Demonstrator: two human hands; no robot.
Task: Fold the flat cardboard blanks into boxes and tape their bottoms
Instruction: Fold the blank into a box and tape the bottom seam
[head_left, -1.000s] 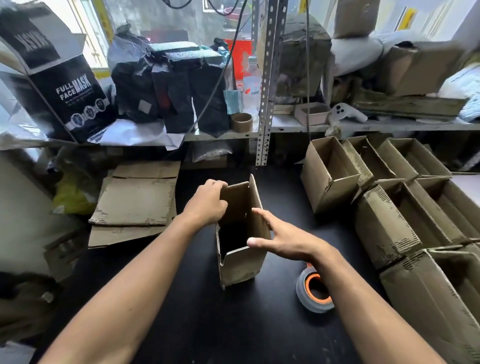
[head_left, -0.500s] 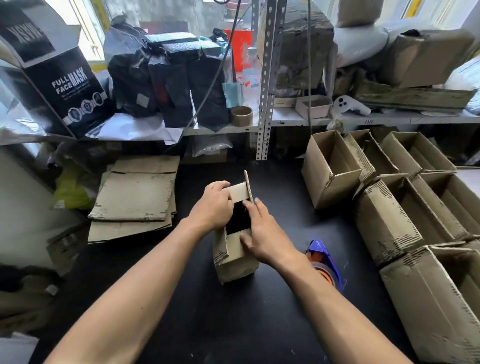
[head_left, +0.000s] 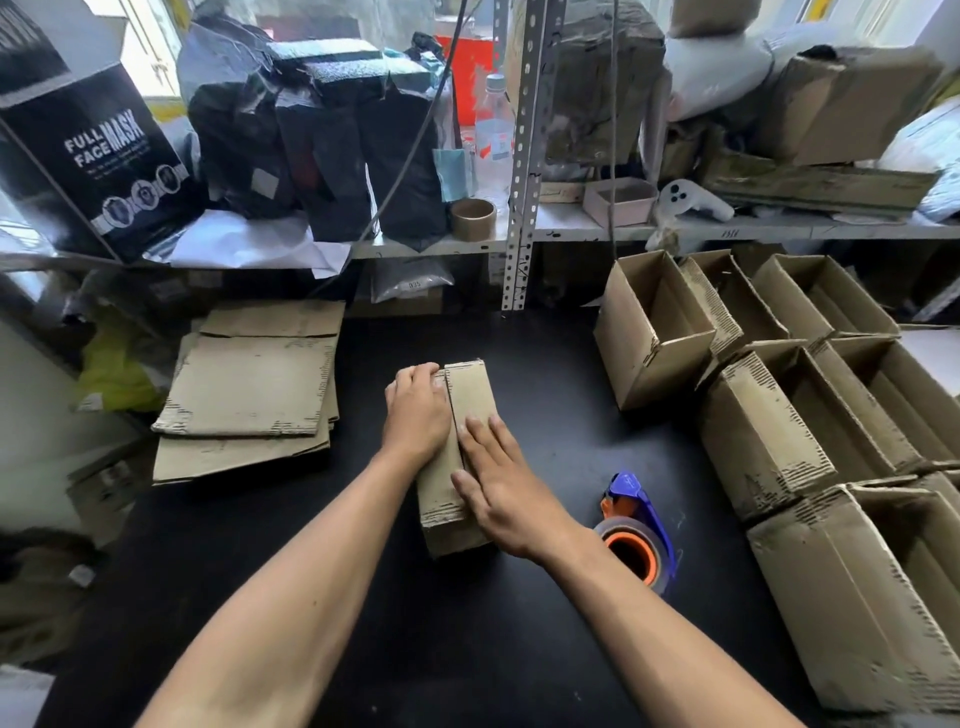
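A small cardboard box (head_left: 470, 387) stands on the black table (head_left: 467, 649) in the middle, its two long flaps folded down and meeting in a seam. My left hand (head_left: 415, 413) lies flat on the left flap. My right hand (head_left: 501, 486) presses the right flap with straight fingers. A tape dispenser (head_left: 636, 530) with a blue handle and orange core lies on the table just right of my right wrist. A stack of flat cardboard blanks (head_left: 254, 384) rests at the left.
Several folded open boxes (head_left: 769, 415) crowd the table's right side. A metal shelf upright (head_left: 522, 156) stands behind the table, with black bags (head_left: 311, 140), a "Full Face Mask" carton (head_left: 98, 150) and a tape core (head_left: 472, 218) on the shelf.
The box's flaps have been folded shut. Both hands moved from the open flaps to lie flat on top of them. The view came closer.
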